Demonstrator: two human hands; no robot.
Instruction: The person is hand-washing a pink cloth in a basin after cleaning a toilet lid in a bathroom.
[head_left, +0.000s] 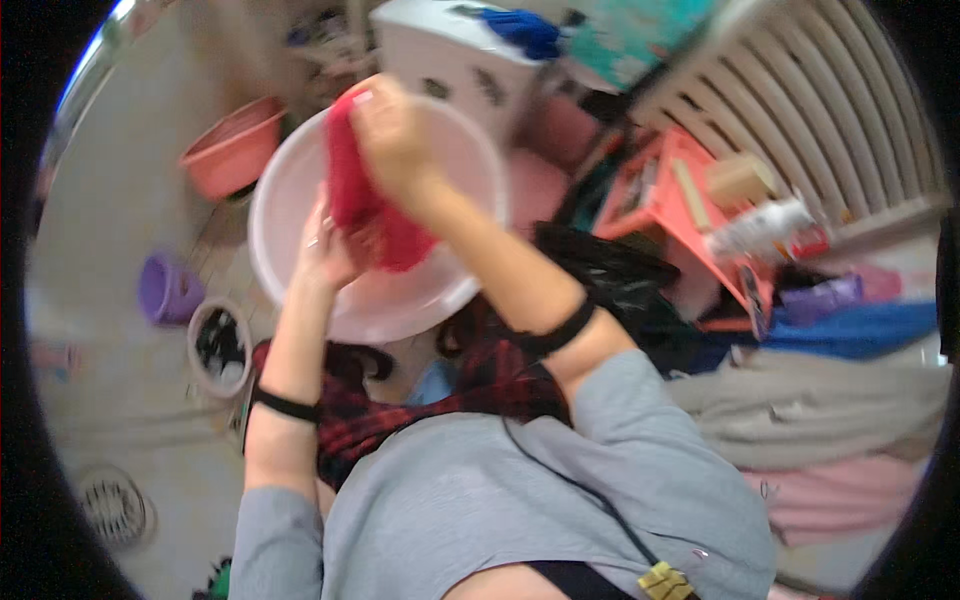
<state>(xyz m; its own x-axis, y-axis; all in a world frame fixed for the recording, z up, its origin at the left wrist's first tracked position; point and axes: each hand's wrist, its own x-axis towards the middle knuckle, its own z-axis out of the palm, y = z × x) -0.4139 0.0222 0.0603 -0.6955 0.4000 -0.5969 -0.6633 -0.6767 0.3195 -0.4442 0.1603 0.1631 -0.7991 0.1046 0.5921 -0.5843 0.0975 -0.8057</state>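
Observation:
A red cloth (352, 180), perhaps a knitted piece or small towel, hangs bunched over a large whitish basin (262, 240). My right hand (393, 145), smeared by motion, is closed around the cloth's upper end above the basin's far side. Lower and to the left, my left hand (335, 248) grips the cloth's near left part, its fingertips against the fabric. The lower folds hang inside the basin, over its pinkish bottom. What exact kind of cloth it is cannot be made out.
Left of the basin are a coral basin (235, 150), a purple bucket (170, 290) and a white pail (220, 345) with dark contents. On the right, a coral shelf (690, 215) carries bottles beside a black bag (610, 265). A white cabinet (450, 60) stands behind.

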